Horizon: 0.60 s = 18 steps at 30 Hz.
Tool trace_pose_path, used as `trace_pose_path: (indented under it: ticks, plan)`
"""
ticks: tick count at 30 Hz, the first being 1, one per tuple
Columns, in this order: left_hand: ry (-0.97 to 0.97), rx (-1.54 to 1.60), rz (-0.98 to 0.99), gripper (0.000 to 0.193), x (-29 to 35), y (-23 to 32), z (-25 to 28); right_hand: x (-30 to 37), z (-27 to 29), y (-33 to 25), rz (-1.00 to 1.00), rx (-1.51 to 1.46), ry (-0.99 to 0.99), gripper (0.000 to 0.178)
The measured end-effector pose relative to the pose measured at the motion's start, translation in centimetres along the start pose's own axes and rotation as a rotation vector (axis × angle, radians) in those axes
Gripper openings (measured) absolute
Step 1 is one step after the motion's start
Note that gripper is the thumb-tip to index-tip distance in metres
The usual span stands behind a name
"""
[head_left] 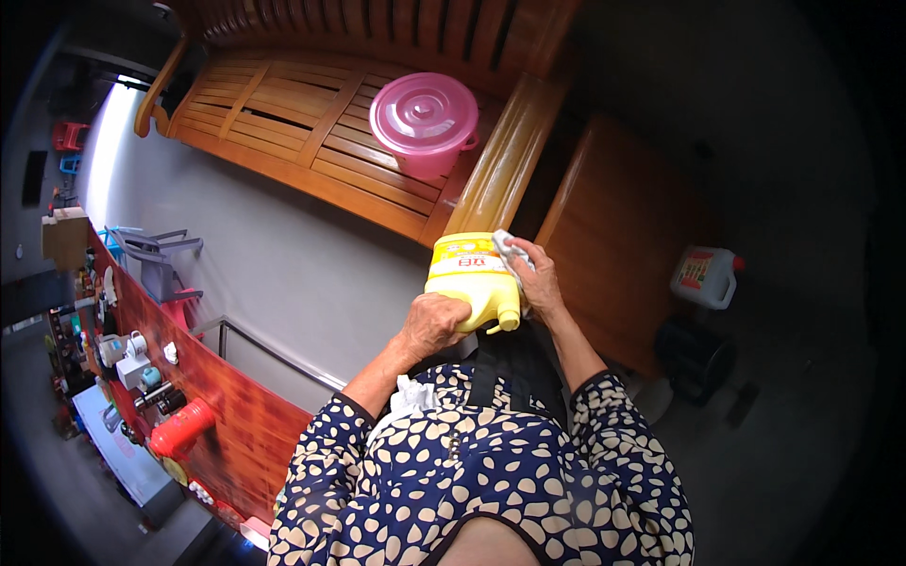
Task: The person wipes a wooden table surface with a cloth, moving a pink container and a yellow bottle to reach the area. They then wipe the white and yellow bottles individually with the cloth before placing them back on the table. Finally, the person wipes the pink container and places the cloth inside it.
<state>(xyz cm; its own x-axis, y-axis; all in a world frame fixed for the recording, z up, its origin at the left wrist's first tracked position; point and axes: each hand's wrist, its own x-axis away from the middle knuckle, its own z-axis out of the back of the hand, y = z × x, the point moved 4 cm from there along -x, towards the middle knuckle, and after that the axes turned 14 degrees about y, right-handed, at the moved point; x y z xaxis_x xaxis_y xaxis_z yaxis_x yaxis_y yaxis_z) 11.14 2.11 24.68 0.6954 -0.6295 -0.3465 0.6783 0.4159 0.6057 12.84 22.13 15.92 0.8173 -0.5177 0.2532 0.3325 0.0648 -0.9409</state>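
In front of my body is a yellow plastic detergent jug (pixel 458 283), its capped end pointing toward me and its base away. My left hand (pixel 436 323) is closed around the jug's left side, near the handle and cap. A crumpled white cloth (pixel 511 251) is pinched in my right hand (pixel 539 279), which presses it against the jug's right edge close to the base. Part of the cloth is hidden under the fingers. Another white wad (pixel 411 396) rests against my patterned top, below the left wrist.
A slatted wooden bench (pixel 283 123) carries a lidded pink bucket (pixel 425 118). Right of its armrest (pixel 510 160) stands a brown wooden table (pixel 613 236), with a white jug (pixel 706 276) beyond it. Leftward, a red-brown table (pixel 241 396) holds a red cylinder (pixel 182 427); a grey chair (pixel 160 259) stands behind.
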Motion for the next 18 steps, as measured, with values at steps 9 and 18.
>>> trace_pose_path:
  ticks: [9,18]
  plan:
    - [0.148,-0.068,0.147,0.039,-1.7,-1.0,0.9,-1.3,-1.7,1.6,-0.194,-0.355,-0.018,0.023]
    - [0.202,-0.07,0.234,0.041,-1.9,-0.8,1.2,4.1,2.0,-6.1,-0.039,-0.282,-0.139,0.024]
